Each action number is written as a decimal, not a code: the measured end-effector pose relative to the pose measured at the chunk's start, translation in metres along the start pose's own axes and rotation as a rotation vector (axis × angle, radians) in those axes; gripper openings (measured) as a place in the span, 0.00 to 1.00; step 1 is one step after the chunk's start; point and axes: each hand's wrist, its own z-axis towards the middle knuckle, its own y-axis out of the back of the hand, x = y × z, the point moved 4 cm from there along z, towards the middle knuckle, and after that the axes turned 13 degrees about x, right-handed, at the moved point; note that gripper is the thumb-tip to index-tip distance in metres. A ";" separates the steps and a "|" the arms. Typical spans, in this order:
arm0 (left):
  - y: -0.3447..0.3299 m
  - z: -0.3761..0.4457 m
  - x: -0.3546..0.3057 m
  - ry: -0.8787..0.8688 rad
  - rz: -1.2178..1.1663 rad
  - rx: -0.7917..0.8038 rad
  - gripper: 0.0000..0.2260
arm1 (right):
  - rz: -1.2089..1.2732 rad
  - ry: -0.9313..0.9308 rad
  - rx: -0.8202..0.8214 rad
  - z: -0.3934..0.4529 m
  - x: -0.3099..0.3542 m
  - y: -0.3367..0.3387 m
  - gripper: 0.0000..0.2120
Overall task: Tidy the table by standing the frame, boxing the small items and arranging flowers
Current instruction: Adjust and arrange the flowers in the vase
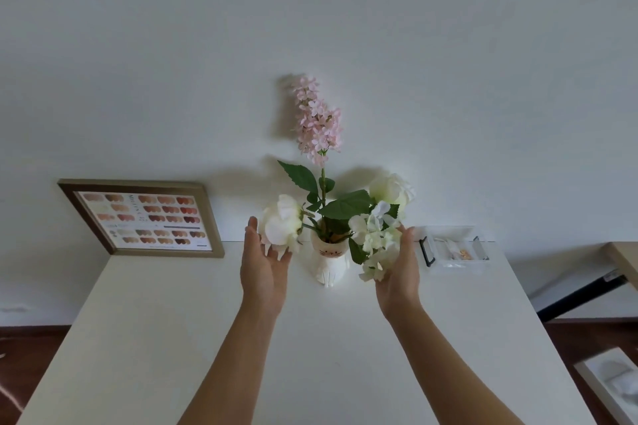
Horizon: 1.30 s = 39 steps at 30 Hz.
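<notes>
Three parts look nearly done: frame (145, 217) stands at left, clear box (454, 248) sits at right, flowers (319, 121) fill the centre vase (328, 260). Left hand (264, 266) and right hand (397, 269), spread wide, cup blooms; only fluffing seems left.

White table (207, 338) carries frame (145, 217), cat vase (329, 260), clear box (455, 250).

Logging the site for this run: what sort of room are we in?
Probably a home room or small studio, not a workshop: a plain white table against a bare wall, a cat-shaped vase of artificial flowers, and a framed colour-swatch chart leaning on the wall.
</notes>
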 end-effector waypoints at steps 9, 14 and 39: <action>-0.034 -0.004 0.001 -0.031 0.329 0.087 0.19 | -0.283 0.121 -0.018 -0.014 0.014 -0.039 0.25; -0.036 -0.009 0.011 0.004 0.422 0.111 0.19 | -0.413 0.109 -0.022 -0.019 0.005 -0.051 0.21; -0.103 0.076 -0.046 -0.113 1.150 0.239 0.10 | -0.131 -0.103 0.116 0.059 0.069 -0.003 0.27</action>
